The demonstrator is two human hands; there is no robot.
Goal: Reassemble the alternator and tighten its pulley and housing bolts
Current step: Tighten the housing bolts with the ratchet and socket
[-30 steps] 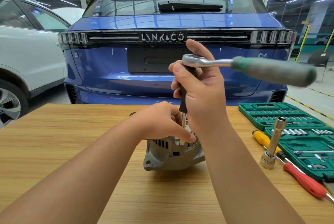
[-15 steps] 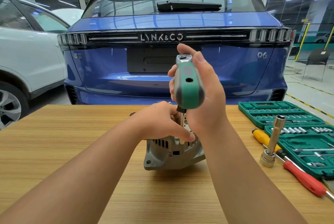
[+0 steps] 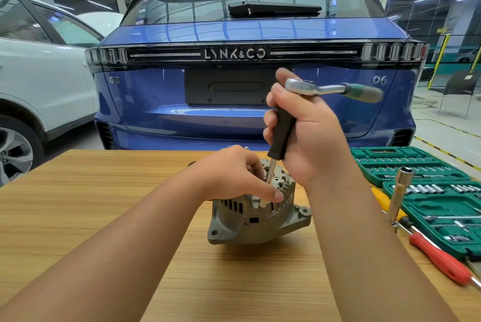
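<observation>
Grey alternator (image 3: 260,220) upright at the middle of a wood-grain table (image 3: 104,217), steadied from above by the left hand (image 3: 234,176), fingers curled over the housing top and thumb pressed to its rim. Right hand (image 3: 309,137) clenched round the black grip of a long extension (image 3: 282,131), its steel shaft reaching down into the top of the housing; ratchet (image 3: 320,88) riding on the upper end, green handle out to the right, slightly blurred. Housing bolt apparently being run down; bolt head itself hidden behind the fingers. Best done with the shaft kept square to the bolt, the body held firm against twisting, short even sweeps of the handle. To the right, green socket cases (image 3: 416,168) lying open, a deep socket bar (image 3: 399,194) propped upright, a red-handled screwdriver (image 3: 440,259) near the edge. Beyond the table, a blue Lynk & Co hatchback (image 3: 247,35) tail-on, a white car (image 3: 39,82) at left, workshop bays behind.
</observation>
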